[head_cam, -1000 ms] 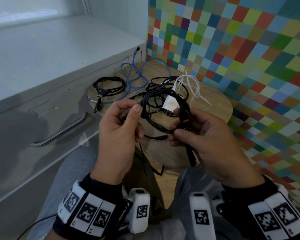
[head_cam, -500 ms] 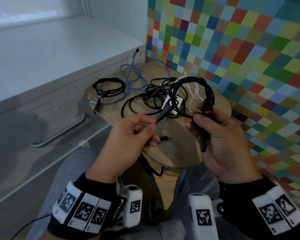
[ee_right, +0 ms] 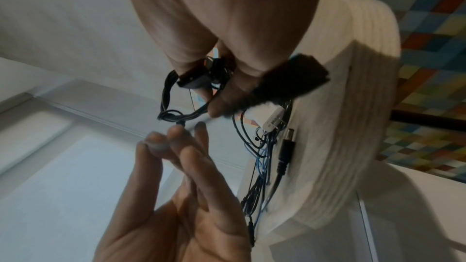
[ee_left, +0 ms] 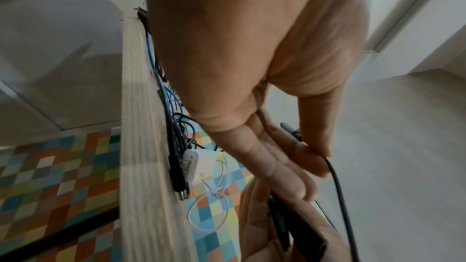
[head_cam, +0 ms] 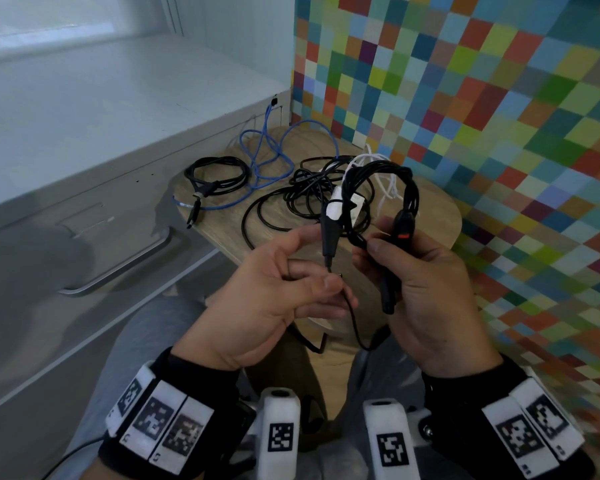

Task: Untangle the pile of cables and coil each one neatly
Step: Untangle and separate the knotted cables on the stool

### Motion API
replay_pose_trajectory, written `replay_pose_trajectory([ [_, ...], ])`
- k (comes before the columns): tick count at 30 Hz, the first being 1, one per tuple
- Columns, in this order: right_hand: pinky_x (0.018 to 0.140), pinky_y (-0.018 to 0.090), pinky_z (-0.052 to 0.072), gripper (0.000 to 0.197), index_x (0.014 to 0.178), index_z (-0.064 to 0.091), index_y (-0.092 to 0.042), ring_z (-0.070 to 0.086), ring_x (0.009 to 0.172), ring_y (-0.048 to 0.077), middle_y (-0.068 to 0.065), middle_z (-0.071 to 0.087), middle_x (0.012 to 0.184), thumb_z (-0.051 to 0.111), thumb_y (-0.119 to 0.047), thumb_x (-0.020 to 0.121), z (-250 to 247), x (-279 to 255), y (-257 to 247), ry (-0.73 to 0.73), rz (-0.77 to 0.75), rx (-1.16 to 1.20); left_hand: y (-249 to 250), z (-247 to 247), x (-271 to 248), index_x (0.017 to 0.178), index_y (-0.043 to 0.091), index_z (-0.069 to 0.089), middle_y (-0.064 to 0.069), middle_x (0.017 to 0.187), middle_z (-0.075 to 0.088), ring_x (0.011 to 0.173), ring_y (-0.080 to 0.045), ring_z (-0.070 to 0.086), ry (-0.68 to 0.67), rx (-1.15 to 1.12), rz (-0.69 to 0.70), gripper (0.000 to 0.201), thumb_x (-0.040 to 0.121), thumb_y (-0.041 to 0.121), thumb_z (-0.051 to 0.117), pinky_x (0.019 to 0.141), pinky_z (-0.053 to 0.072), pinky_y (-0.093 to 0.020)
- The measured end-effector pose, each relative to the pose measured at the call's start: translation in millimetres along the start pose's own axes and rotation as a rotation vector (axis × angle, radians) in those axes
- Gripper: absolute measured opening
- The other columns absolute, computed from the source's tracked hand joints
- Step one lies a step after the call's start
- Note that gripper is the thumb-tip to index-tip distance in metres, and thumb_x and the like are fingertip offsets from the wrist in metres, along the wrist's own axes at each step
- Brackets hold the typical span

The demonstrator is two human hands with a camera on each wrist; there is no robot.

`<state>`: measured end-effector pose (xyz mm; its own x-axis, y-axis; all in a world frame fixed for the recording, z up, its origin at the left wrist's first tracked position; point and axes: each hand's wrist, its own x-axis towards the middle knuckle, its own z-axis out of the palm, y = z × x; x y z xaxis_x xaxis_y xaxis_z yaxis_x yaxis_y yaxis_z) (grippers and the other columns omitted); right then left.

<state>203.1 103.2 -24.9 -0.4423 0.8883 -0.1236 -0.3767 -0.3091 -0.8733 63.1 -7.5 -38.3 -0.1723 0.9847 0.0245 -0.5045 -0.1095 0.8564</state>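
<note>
My right hand (head_cam: 400,268) grips a coiled black cable (head_cam: 390,178) at its thick plug with an orange band (head_cam: 403,227), held above the round wooden table (head_cam: 437,220). A black connector (head_cam: 329,237) hangs from the coil between my hands. My left hand (head_cam: 309,282) pinches the thin black cable end (head_cam: 352,315) between thumb and fingers; the left wrist view shows that thin cable (ee_left: 337,184) leaving the pinch. In the right wrist view the coil (ee_right: 169,97) and plug (ee_right: 290,81) sit in my curled fingers. A tangle of black cable (head_cam: 284,202) and white cable (head_cam: 374,157) lies behind.
A coiled black cable (head_cam: 215,174) and a loose blue cable (head_cam: 267,150) lie at the table's far left. A grey drawer unit (head_cam: 84,209) with a metal handle (head_cam: 125,268) stands to the left. A chequered coloured wall (head_cam: 499,98) is to the right.
My right hand lifted the black coil up and to the right, off the pile. My left hand let go of the coil and took the thin cable end, then moved closer to the right hand.
</note>
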Motion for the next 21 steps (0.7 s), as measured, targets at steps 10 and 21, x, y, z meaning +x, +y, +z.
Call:
replay_pose_trajectory([
  [10, 0.074, 0.028, 0.059, 0.025, 0.105, 0.075, -0.012, 0.076, 0.085, 0.022, 0.009, 0.076, 0.091, 0.076, -0.002, 0.082, 2.6, -10.2, 7.9, -0.135, -0.088, -0.226, -8.2, 6.2, 3.9, 0.133, 0.017, 0.06, -0.013, 0.085, 0.075, 0.063, -0.019, 0.071, 0.067, -0.127, 0.187, 0.063, 0.075, 0.017, 0.085, 0.06, 0.059, -0.029],
  [21, 0.074, 0.026, 0.061, 0.024, 0.094, 0.081, -0.026, 0.078, 0.086, 0.022, 0.006, 0.08, 0.097, 0.075, -0.009, 0.078, 13.8, -26.8, 9.7, -0.303, -0.1, -0.288, -12.3, 7.4, 8.2, 0.095, 0.011, 0.069, -0.002, 0.084, 0.074, 0.077, -0.018, 0.069, 0.365, 0.265, 0.32, 0.026, 0.076, 0.02, 0.083, 0.069, 0.056, -0.031],
])
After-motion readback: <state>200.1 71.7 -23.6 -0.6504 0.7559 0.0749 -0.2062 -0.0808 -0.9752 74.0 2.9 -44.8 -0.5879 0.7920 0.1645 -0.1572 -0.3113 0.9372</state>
